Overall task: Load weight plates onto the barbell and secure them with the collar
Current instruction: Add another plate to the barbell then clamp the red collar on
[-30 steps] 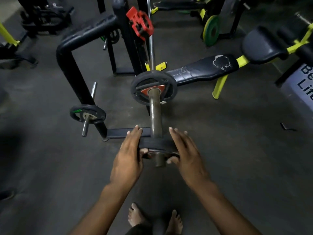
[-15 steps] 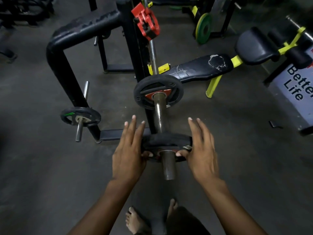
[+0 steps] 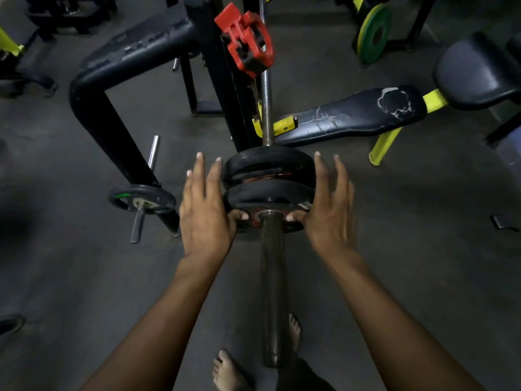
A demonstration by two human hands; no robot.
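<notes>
The near weight plate (image 3: 269,197) is now sitting close against the far plate (image 3: 267,165) on the barbell sleeve (image 3: 272,277); half a second ago it was riding near the sleeve's end, well apart from that plate, and a long bare stretch of sleeve is now showing on the person's side of it. The barbell's long axis is running from the person's feet away toward the rack (image 3: 220,66) (its free end pointing back at the person), with both plates standing edge-up across it. The left hand (image 3: 204,218) is lying flat along the near plate's left edge, fingers straight and slightly spread, thumb pressing on the plate's face. The right hand (image 3: 328,213) is mirroring it on the right edge, fingers straight, thumb on the face. A red collar (image 3: 246,43) is hanging on the rack above, beside the bar's shaft. A small plate (image 3: 142,198) is sitting on a storage peg to the left.
</notes>
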